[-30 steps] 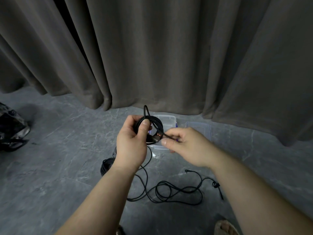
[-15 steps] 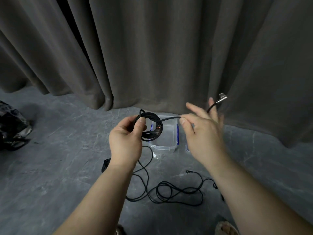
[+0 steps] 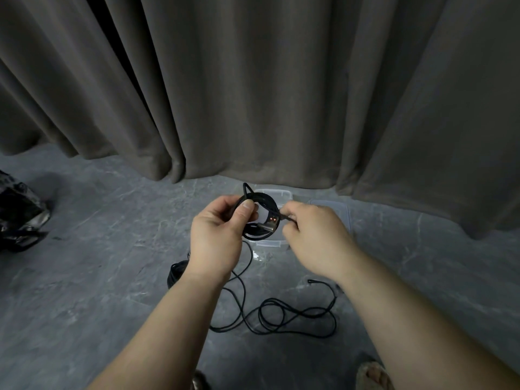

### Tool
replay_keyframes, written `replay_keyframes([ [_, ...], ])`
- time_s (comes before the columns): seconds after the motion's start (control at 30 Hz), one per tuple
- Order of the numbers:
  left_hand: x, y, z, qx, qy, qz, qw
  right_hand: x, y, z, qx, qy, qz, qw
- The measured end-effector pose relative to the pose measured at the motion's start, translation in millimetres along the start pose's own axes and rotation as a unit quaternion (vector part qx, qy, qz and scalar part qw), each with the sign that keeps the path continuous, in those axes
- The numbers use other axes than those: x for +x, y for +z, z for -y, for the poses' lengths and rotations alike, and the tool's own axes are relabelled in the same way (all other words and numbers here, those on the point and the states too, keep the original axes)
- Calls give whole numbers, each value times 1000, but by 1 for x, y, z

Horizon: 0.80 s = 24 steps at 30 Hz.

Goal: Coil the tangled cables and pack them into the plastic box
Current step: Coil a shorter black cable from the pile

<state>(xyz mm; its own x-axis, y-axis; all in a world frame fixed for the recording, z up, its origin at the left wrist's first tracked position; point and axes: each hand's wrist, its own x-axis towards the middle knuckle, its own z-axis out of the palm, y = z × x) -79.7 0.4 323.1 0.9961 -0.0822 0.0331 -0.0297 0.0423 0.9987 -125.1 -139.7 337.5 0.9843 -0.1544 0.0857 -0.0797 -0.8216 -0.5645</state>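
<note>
Above the grey stone-patterned floor (image 3: 84, 277), I see my left hand (image 3: 218, 237) gripping a black coiled cable (image 3: 261, 218), thumb pressed over the top of the ring and the other fingers curled behind it. My right hand (image 3: 312, 237) sits just beside the coil on its right, forefinger and thumb pinching the cable's loose end close to its USB plug (image 3: 268, 225), whose orange insert faces me across the lower middle of the ring. Directly behind the coil, the clear plastic box (image 3: 284, 194) stands on the floor against the foot of the grey curtain (image 3: 253, 94), mostly hidden by my hands; I cannot tell what lies inside it. Its clear lid (image 3: 337, 215) rests flat just to the right of it. Nearer to me, a loose black cable (image 3: 281, 313) sprawls over the floor in tangled loops between my forearms, and another coiled bundle (image 3: 177, 273) lies partly hidden behind my left wrist. Far left, a crumpled black plastic bag (image 3: 19, 215) sits at the edge of view.
</note>
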Motion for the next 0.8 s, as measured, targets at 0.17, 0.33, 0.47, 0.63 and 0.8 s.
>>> replay_keyframes([
  [0.17, 2, -2, -1, -4, 8, -25, 1000, 4, -4, 0, 64, -2, -56, 996],
  [0.33, 2, -3, -6, -33, 9, -37, 999, 9, -7, -6, 218, 3, -135, 967],
  [0.47, 1, -3, -8, -48, 2, -13, 999, 9, -1, -9, 346, 32, -130, 929],
  [0.63, 0, -4, -10, -79, -20, 45, 996, 9, 1, -5, 488, 82, -87, 865],
  [0.8, -4, -6, -10, -134, -78, 130, 979, 12, -3, -5, 591, 142, -57, 792],
])
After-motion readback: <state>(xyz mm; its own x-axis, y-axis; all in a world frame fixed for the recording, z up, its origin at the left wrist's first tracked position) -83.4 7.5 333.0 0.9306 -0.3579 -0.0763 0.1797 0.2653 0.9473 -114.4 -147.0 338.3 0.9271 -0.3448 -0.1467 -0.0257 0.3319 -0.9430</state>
